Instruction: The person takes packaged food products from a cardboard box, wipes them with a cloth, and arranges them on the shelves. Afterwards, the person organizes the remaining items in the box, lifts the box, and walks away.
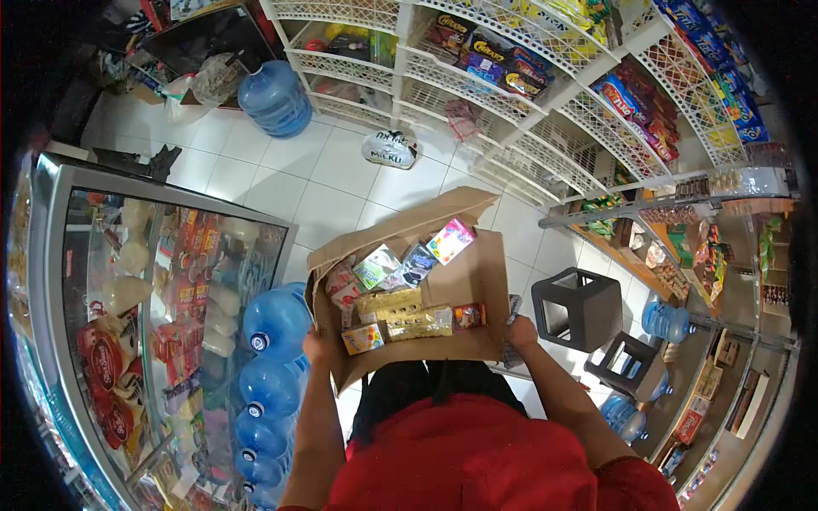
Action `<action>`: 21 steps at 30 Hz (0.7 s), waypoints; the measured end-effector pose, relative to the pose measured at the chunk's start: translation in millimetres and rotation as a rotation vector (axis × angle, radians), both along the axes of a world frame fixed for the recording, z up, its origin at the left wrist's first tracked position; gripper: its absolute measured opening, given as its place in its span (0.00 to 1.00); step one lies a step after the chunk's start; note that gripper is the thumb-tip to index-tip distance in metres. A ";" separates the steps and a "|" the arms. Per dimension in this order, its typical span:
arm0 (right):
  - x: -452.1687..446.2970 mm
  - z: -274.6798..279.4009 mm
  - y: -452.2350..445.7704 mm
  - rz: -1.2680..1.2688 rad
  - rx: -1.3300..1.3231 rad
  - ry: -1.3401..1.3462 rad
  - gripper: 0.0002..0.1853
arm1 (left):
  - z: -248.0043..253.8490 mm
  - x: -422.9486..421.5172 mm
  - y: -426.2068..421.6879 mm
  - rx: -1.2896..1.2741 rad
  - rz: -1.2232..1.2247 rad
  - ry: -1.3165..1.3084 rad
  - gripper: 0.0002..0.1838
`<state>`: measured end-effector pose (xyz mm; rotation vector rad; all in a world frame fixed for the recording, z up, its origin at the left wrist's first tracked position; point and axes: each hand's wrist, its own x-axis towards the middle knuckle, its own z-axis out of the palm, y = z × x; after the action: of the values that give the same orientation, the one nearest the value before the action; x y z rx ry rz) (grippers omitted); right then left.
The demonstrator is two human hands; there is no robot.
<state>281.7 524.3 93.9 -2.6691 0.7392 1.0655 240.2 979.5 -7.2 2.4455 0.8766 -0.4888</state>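
Note:
An open cardboard box (400, 347) is held in front of my red shirt. My left hand (315, 347) is closed on its left side, and my right hand (521, 332) grips the right side, with a patterned cloth or packet (512, 353) beside it. Inside lie a pink and white pack (451, 241), a green and white pack (376, 266), a dark pack (417, 265), a white pack with coloured dots (363, 339), gold packets (417, 322) and a small red pack (469, 316). The fingertips are partly hidden by the box.
A glass display case (170, 200) stands left, beside several blue water bottles (277, 318). White wire shelves (477, 94) with snacks run ahead. A MILKU bundle (389, 149) lies on the tiled floor (324, 183). Dark stools (576, 308) stand right, before more shelving (724, 311).

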 end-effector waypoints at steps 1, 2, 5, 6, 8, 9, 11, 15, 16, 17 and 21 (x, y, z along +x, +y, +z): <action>-1.1 -2.8 0.3 0.000 -0.005 0.000 0.18 | -1.0 -1.9 -1.2 -0.026 0.015 0.009 0.18; -1.6 -5.8 0.5 0.008 0.000 0.008 0.18 | -7.9 -8.1 0.1 -0.033 0.015 0.008 0.18; -4.1 -26.9 -6.8 0.004 0.014 -0.013 0.19 | -32.4 -8.4 1.2 -0.058 0.064 -0.151 0.18; -7.1 -40.0 -10.7 -0.011 0.030 -0.032 0.19 | -29.7 -1.7 0.7 -0.035 0.064 -0.094 0.17; -16.7 -69.8 -26.4 0.009 0.048 -0.003 0.20 | -24.6 5.2 0.7 -0.018 0.064 -0.016 0.17; -18.8 -81.0 -30.8 0.031 0.071 0.015 0.20 | -23.8 13.5 1.7 -0.038 0.012 0.011 0.18; -29.0 -97.7 -34.6 0.047 0.093 0.013 0.21 | -19.3 32.1 -0.3 -0.064 -0.044 0.049 0.18; -44.5 -131.6 -40.3 -0.136 0.160 0.027 0.25 | -65.4 49.8 -2.5 -0.080 -0.209 -0.072 0.17; -51.5 -138.7 -40.4 -0.145 0.154 0.036 0.25 | -88.0 46.6 -1.1 -0.011 -0.299 -0.205 0.17; -56.6 -143.6 -39.4 -0.306 0.265 -0.043 0.26 | -95.3 52.2 -6.0 -0.019 -0.305 -0.197 0.17; -44.2 -154.8 -28.8 -0.514 0.231 -0.053 0.26 | -90.9 112.7 -35.9 -0.113 -0.282 -0.031 0.18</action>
<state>237.4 495.5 -60.9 -2.1335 1.1311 0.8730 353.0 943.6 -98.2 2.4747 0.4790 -0.5810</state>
